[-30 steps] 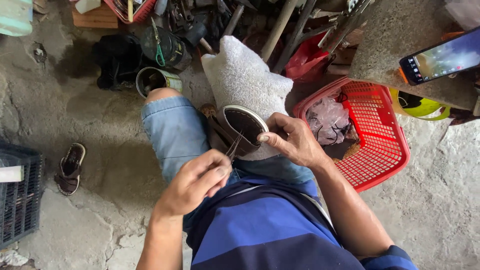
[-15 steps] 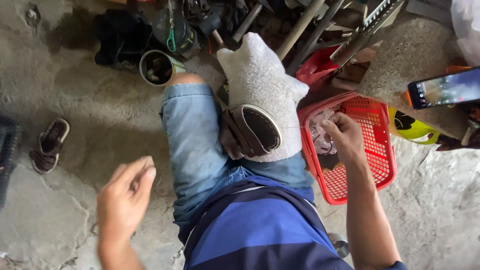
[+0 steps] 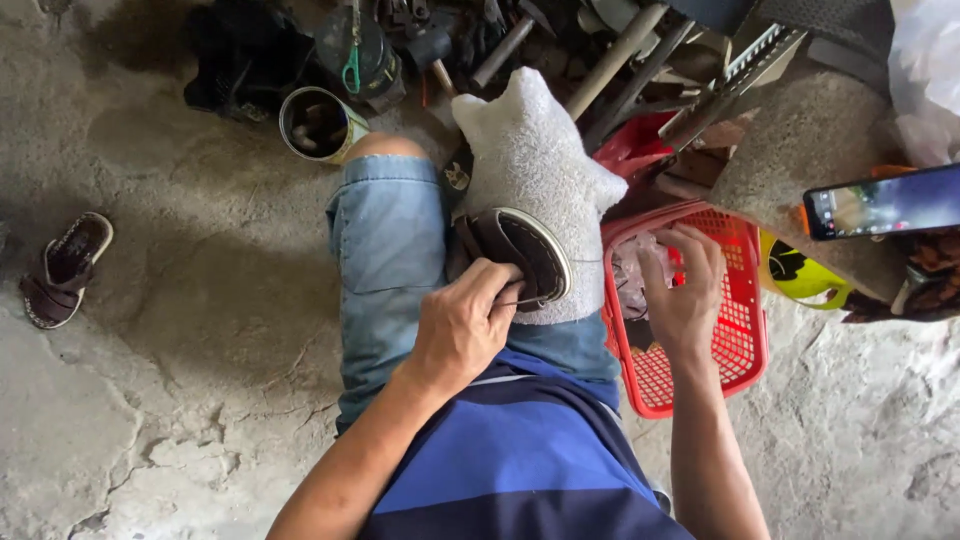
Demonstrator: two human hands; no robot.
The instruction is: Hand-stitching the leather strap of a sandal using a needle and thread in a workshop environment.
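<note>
The brown shoe (image 3: 515,262) lies sole-up on the white cloth (image 3: 545,170) draped over the person's lap, just left of the red basket (image 3: 745,330). The left hand (image 3: 462,325), which 0.5 s ago hung open and well apart to the left over the floor, has come back and now rests on the shoe's near edge, fingers curled and pressed onto it. The right hand (image 3: 685,295) remains over the red basket, fingers bent around something small that is too hidden to make out; whether it pinches it cannot be told. Far left of the basket, 1 brown sandal (image 3: 62,270) lies on the cracked concrete, and a tin can (image 3: 315,123) stands beyond the knee.
</note>
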